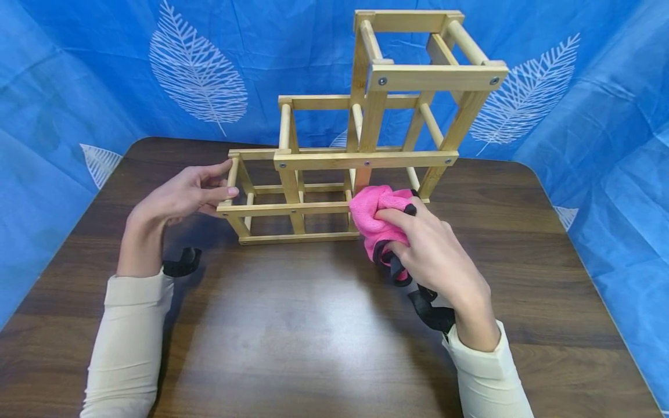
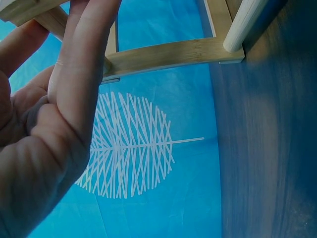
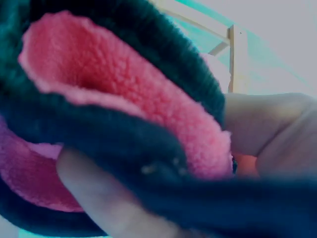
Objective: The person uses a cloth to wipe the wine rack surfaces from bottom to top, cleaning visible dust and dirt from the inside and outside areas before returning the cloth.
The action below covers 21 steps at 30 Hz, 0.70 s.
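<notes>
A stepped wooden rack (image 1: 366,159) of pale slats and round rods stands on the dark table, its tallest part at the right. My left hand (image 1: 180,191) grips the rod at the rack's low left end, thumb on one side and fingers round the other. In my right hand (image 1: 439,249) is a bunched pink cloth (image 1: 378,215) with dark edging, held against the rack's lower front near an upright. The right wrist view shows the cloth's folds (image 3: 124,94) pinched between thumb and fingers. The cloth hides part of the lower rail.
The brown wood-grain table (image 1: 292,325) spreads in front of the rack. Behind it hangs a blue sheet (image 1: 292,46) printed with white leaves, close to the table's far edge. Black straps (image 1: 434,310) stick out from both wrists.
</notes>
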### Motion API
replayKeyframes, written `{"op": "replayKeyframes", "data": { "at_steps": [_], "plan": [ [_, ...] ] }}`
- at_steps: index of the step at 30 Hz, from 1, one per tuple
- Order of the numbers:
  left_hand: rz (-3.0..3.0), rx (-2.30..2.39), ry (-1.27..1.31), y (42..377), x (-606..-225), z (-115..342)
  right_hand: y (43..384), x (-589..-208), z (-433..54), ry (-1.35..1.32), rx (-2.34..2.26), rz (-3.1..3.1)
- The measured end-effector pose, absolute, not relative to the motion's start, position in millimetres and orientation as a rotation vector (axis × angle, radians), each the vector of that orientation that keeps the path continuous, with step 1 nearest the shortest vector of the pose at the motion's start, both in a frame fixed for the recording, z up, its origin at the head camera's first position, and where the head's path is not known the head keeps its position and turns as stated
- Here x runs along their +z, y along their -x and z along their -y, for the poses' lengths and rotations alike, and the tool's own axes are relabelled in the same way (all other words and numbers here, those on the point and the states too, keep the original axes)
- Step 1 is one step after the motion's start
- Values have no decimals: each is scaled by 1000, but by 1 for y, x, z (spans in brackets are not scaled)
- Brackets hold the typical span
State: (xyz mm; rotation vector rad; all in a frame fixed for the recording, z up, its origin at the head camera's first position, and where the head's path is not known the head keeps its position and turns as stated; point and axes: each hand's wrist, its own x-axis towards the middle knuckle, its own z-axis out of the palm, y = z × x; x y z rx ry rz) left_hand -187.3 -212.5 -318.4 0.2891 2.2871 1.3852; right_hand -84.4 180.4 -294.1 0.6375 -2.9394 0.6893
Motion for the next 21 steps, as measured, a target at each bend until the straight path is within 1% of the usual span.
{"op": "replayKeyframes", "data": {
  "at_steps": [10,21],
  "plan": [
    [-2295,1371,-282,187,-318,212,79,-297,-197,-585,642,2910],
    [-2302,1364,-288,186,-318,213,79,-286,-225,-527,596,2977]
  ]
}}
